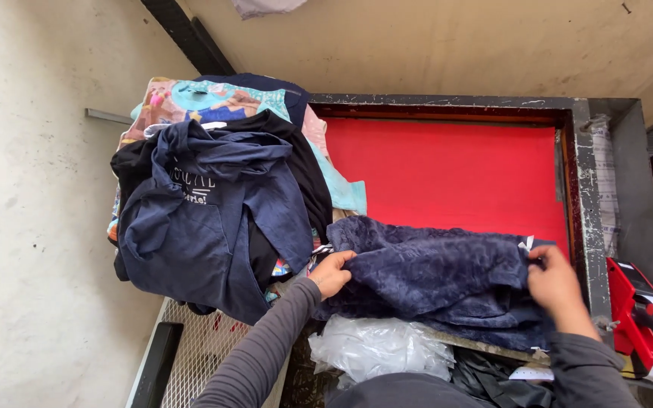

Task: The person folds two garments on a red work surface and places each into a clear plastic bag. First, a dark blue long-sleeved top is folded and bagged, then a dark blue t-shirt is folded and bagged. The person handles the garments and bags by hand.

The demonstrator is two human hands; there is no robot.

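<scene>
**Fleece garment being gripped at both edges over red platen**

Platen (447, 170), red and flat inside a dark metal frame (585, 189), is lying mostly bare. Clothing pile (213, 196), topped by a navy printed shirt, is sitting just left of it. Dark blue fleece garment (425, 276) is draping over the platen's near edge; it is judged soft, limp and light, best taken at hems or corners. Left hand (332, 273) is pinching its left edge closed; right hand (555, 283) is gripping its right edge near a white tag (526, 243). Crumpled clear plastic (376, 347) is lying below.
</scene>
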